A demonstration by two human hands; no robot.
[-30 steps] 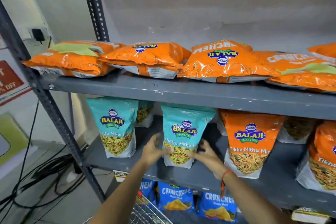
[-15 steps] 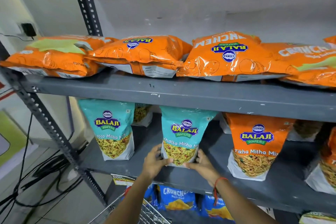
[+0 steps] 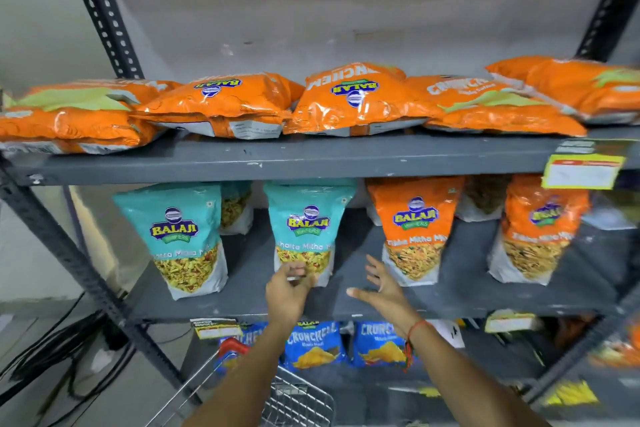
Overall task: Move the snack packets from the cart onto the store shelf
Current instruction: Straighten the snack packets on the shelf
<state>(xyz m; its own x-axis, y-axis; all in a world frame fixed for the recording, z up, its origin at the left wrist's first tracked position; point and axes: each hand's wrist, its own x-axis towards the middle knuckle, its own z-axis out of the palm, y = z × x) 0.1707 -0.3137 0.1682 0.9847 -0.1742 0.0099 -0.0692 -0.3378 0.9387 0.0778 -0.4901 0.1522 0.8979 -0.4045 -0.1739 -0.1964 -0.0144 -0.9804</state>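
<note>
A teal Balaji snack packet (image 3: 304,218) stands upright on the grey middle shelf (image 3: 249,302). My left hand (image 3: 287,295) is at the packet's lower edge, fingers curled against its white bottom; blur hides whether they grip it. To the right of the packet, my right hand (image 3: 384,288) hovers over the shelf with its fingers spread, holding nothing and apart from the packet. Another teal packet (image 3: 180,236) stands to the left and two orange packets (image 3: 415,229) (image 3: 540,229) to the right. The wire cart (image 3: 298,399) with a red handle (image 3: 233,347) shows below my arms.
Orange packets (image 3: 356,100) lie flat along the top shelf (image 3: 311,156). Blue Crunchex packets (image 3: 315,345) stand on the lower shelf. More packets stand behind the front row. A slanted black upright (image 3: 79,270) and floor cables (image 3: 62,357) are at the left. A yellow price tag (image 3: 581,172) hangs at the right.
My right hand has let go of the teal packet and moved right, fingers spread. My left hand has slid to the packet's lower edge. The camera has shifted right.
</note>
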